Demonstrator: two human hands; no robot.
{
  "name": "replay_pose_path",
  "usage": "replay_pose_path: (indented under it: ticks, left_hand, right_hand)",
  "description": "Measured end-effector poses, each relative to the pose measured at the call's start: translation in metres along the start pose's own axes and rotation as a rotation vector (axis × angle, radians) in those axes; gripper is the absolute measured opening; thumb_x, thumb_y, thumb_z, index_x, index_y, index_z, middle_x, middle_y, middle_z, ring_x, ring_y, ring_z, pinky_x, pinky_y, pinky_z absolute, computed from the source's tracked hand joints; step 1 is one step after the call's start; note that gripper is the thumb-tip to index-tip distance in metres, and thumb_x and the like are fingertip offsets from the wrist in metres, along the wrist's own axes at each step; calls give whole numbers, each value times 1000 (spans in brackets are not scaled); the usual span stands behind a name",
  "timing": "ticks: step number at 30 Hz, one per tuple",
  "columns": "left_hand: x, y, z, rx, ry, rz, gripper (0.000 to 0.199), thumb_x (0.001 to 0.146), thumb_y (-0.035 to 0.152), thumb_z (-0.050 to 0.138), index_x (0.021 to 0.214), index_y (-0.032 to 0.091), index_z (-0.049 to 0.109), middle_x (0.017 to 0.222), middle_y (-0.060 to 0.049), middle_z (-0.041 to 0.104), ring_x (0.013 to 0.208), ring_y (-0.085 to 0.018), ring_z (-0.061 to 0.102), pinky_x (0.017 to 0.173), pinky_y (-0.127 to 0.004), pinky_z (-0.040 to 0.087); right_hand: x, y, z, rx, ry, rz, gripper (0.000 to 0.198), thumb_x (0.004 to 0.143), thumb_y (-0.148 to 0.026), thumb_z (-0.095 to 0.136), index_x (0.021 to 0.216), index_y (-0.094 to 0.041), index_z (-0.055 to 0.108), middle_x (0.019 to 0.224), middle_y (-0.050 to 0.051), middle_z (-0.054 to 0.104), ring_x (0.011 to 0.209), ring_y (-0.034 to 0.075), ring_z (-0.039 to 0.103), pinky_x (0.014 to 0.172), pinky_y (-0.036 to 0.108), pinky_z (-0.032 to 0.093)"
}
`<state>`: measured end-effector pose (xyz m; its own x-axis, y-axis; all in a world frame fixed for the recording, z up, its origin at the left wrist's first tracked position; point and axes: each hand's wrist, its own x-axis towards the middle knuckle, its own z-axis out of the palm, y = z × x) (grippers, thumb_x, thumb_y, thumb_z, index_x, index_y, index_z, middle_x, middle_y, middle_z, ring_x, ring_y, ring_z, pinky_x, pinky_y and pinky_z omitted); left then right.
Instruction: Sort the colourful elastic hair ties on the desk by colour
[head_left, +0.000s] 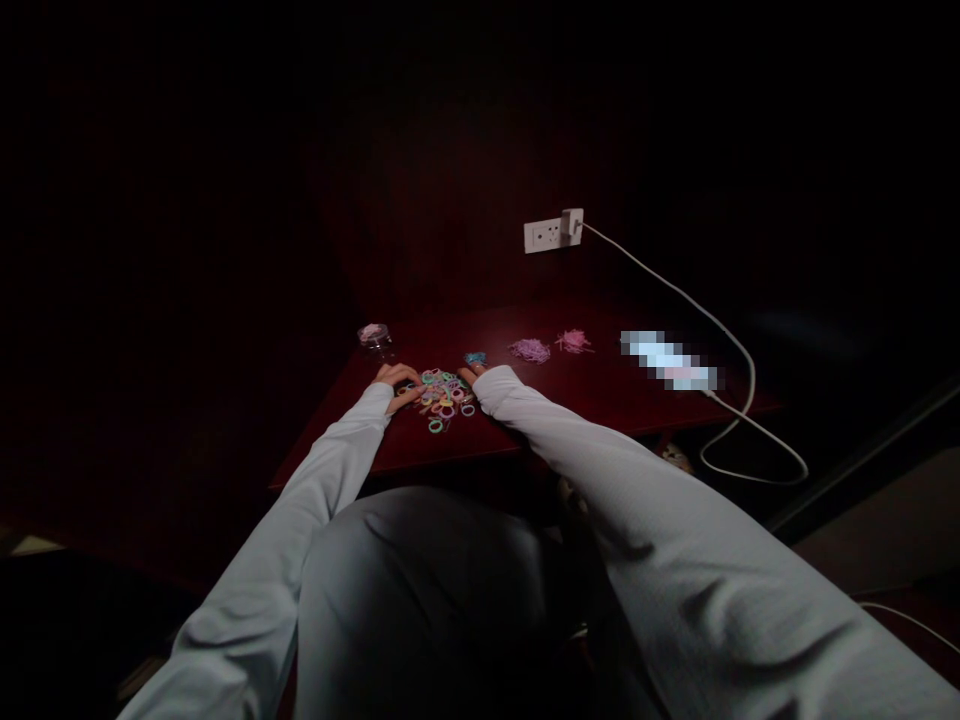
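Observation:
A loose pile of small coloured hair ties (444, 392), pastel rings mixed with thin strands, lies near the front of the dark red table. My left hand (397, 384) rests at the pile's left edge, its thumb and fingers apart and touching the ties. At the right edge is my right hand (471, 373), mostly covered by its pale sleeve, so its finger pose is hidden. Just beyond it sits a small heap of blue bands (475, 358). Farther right are a purple heap (530, 350) and a pink heap (574, 341) of similar thin bands.
A clear jar (375, 338) with something pink on top stands at the table's back left. On the right lies a blurred bright phone-like device (667, 360), joined by a white cable (694, 300) to a wall socket (551, 235). The table (420, 455) ends close to my knees.

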<state>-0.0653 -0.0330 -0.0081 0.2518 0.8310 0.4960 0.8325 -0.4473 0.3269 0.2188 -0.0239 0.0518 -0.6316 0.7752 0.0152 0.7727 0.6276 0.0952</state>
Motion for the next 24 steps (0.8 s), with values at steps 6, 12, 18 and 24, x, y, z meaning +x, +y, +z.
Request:
replay_pose_path:
  ticks: [6,12,18,24]
  left_hand:
    - [7,2,1,14,-15,14,27,106,47,64,96,25,76,121,-9,84,108,-27,68,108,-43,51]
    - [9,7,-1,-18,14,-2,32,108,50,63,90,26,73,118,-9,84,108,-28,68,109,-44,52]
    - [10,7,0,-21,53,-14,27,107,45,61,89,26,70,115,-8,83,106,-27,70,108,-44,53]
    - [8,11,-3,-6,89,8,28,110,42,55,91,26,69,117,-8,82,105,-27,71,106,-45,54]
  right_hand:
    - [-1,1,-3,5,1,-13,63,106,-15,53,168,-16,57,171,27,60,128,32,80,95,41,64]
    - [-3,1,-4,31,11,-7,65,105,-14,51,171,-17,55,174,27,56,132,33,79,99,43,65]
    - [0,2,-1,49,-1,8,76,105,-12,43,181,-20,43,175,25,57,133,33,79,103,43,64]
    - [6,4,3,47,-12,26,70,111,-17,37,179,-25,47,160,24,70,128,30,80,100,41,64]
